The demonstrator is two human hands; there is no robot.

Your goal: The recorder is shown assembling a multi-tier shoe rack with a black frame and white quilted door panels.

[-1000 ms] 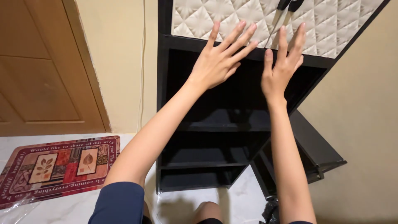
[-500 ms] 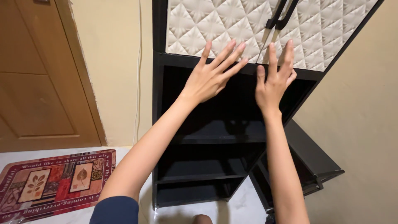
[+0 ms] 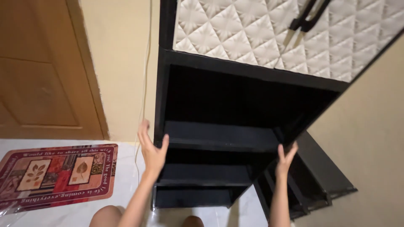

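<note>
A tall black open cabinet [image 3: 219, 138] with several dark shelves stands against a beige wall. Its upper part is covered by white quilted doors [image 3: 269, 33] with black handles [image 3: 307, 17]. My left hand [image 3: 152, 149] presses flat, fingers apart, against the cabinet's left side panel at the level of a middle shelf. On the right, my right hand [image 3: 286, 159] touches the cabinet's right edge near the same shelf, fingers spread. Neither hand holds a loose object.
A wooden door [image 3: 42, 71] is at the left. A red patterned mat [image 3: 57, 172] lies on the white floor below it. A thin cord [image 3: 145, 75] runs down the wall beside the cabinet. A second black panel [image 3: 324, 168] leans at the lower right. My knees show at the bottom.
Both hands have dropped from the bottom edge of the quilted doors down to the cabinet's sides at mid-shelf height and moved apart.
</note>
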